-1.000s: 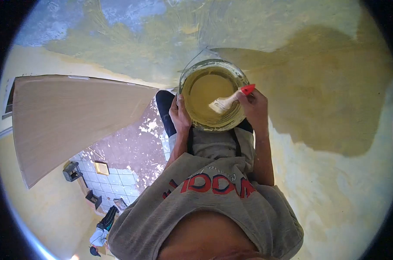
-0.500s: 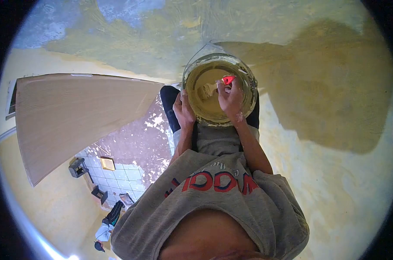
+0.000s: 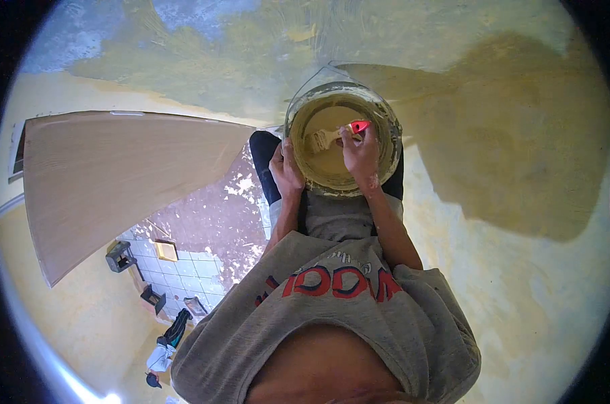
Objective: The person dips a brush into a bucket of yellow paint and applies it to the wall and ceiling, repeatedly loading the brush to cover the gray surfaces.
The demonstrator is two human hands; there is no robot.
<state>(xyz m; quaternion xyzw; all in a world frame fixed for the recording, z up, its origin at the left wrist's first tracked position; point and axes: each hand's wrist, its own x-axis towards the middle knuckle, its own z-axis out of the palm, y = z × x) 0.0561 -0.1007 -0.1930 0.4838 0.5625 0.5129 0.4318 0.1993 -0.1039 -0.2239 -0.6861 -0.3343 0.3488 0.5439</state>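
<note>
A bucket (image 3: pixel 394 145) of yellowish-tan paint, with a thin wire handle, sits between the person's knees. My left hand (image 3: pixel 288 168) grips the bucket's left rim, fingers wrapped at the edge. Over the bucket, my right hand (image 3: pixel 360 153) is closed on a paintbrush (image 3: pixel 328 139) with a red handle end. The brush's paint-covered bristles point left, above or at the surface of the paint.
A patchily painted wall (image 3: pixel 251 54) rises ahead, with a large shadow at right. On the left hangs a brown sheet (image 3: pixel 130 182). Below it are a speckled floor mat (image 3: pixel 197 209), floor tiles, a small yellow box (image 3: pixel 165 251) and another person (image 3: pixel 162 353).
The brush in my right hand has shifted slightly, and more of its bristles and ferrule show now. My left hand stays on the bucket's rim.
</note>
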